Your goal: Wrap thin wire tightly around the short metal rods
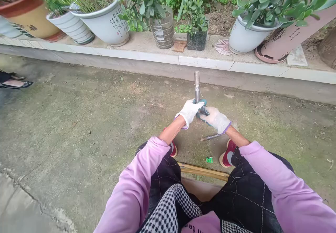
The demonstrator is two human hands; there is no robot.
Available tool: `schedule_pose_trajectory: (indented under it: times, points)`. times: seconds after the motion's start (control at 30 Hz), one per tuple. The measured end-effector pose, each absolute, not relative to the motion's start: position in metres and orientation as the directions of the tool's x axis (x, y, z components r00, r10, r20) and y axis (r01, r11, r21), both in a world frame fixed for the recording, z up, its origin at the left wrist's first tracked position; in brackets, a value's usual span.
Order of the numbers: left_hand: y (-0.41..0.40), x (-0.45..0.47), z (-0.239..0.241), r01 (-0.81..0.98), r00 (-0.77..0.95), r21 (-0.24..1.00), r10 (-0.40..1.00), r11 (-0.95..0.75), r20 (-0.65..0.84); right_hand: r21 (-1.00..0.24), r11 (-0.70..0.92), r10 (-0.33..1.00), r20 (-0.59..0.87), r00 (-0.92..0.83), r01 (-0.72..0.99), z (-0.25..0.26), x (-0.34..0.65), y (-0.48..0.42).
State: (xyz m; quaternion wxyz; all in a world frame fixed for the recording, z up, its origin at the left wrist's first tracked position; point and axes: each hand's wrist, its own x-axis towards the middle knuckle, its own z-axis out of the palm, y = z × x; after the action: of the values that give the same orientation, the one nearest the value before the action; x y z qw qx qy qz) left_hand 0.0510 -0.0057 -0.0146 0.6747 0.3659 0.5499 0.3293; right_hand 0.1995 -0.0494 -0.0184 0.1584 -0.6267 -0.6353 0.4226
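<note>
Seated low over a mossy concrete floor point(78, 128), both arms out in front, lilac sleeves pushed back, white knit gloves on. Left hand point(189, 112) wrapped closed around the lower part of a metal pipe point(196, 82), held upright, its top end standing free above the glove. Right hand point(216, 119) just beside and touching the left, grip closed on a dark green-handled tool point(203, 110) pressed against the pipe; what kind of tool, cannot tell. Pipe and tool held above the floor, between the knees and the raised ledge point(162, 56).

On the floor below the right wrist, a short threaded metal rod point(211, 137), lying at a slant. Near it, by the right red shoe point(228, 153), a small green scrap point(209, 160). Closer in, a bamboo stool edge point(203, 171) between the legs.

Along the ledge, a row of potted plants: white ceramic pots point(105, 19), a glass-like jar pot point(163, 30), a small dark pot point(196, 39), a pink pot point(288, 37) tilted at far right. At far left, another person's foot point(15, 83) in a dark sandal.
</note>
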Motion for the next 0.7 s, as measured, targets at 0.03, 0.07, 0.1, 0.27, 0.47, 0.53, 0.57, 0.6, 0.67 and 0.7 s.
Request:
schedule_pose_trajectory:
  times: [0.03, 0.07, 0.1, 0.27, 0.47, 0.53, 0.57, 0.6, 0.67, 0.7]
  points:
    - [-0.003, 0.048, -0.012, -0.046, 0.176, 0.86, 0.851, 0.509, -0.494, -0.738, -0.132, 0.938, -0.309, -0.158, 0.662, -0.019, 0.201, -0.05]
    - [0.0, 0.043, -0.008, -0.043, 0.174, 0.863, 0.854, 0.503, -0.49, -0.745, -0.121, 0.947, -0.286, -0.149, 0.656, -0.019, 0.203, -0.051]
    - [0.004, 0.036, -0.004, -0.024, 0.178, 0.862, 0.851, 0.506, -0.494, -0.751, -0.109, 0.956, -0.259, -0.139, 0.652, -0.02, 0.206, -0.053]
    - [0.023, 0.002, 0.005, 0.421, 0.122, 0.841, 0.897, 0.341, -0.425, -0.719, -0.057, 0.969, -0.207, -0.135, 0.692, -0.018, 0.223, -0.062]
    - [0.006, 0.016, 0.002, 0.926, 0.375, 0.269, 0.745, -0.267, -0.551, -0.625, -0.018, 0.983, -0.155, -0.102, 0.78, -0.003, 0.254, -0.053]
    - [-0.009, 0.028, 0.005, 0.878, 0.476, 0.375, 0.625, -0.297, -0.618, -0.636, -0.087, 0.981, -0.189, -0.045, 0.767, 0.0, 0.266, -0.046]
    - [-0.015, 0.033, 0.007, 0.848, 0.522, 0.458, 0.578, -0.268, -0.627, -0.672, -0.137, 0.973, -0.23, -0.03, 0.728, 0.0, 0.272, -0.043]
    - [-0.021, 0.036, 0.009, 0.818, 0.556, 0.527, 0.544, -0.228, -0.628, -0.715, -0.206, 0.96, -0.279, -0.002, 0.668, 0.0, 0.277, -0.041]
    - [-0.027, 0.036, 0.016, 0.762, 0.6, 0.636, 0.506, -0.124, -0.62, -0.798, -0.327, 0.931, -0.363, 0.03, 0.506, 0.0, 0.283, -0.039]
    - [-0.028, 0.034, 0.02, 0.729, 0.61, 0.683, 0.503, -0.053, -0.612, -0.829, -0.361, 0.922, -0.387, 0.028, 0.427, -0.001, 0.284, -0.039]
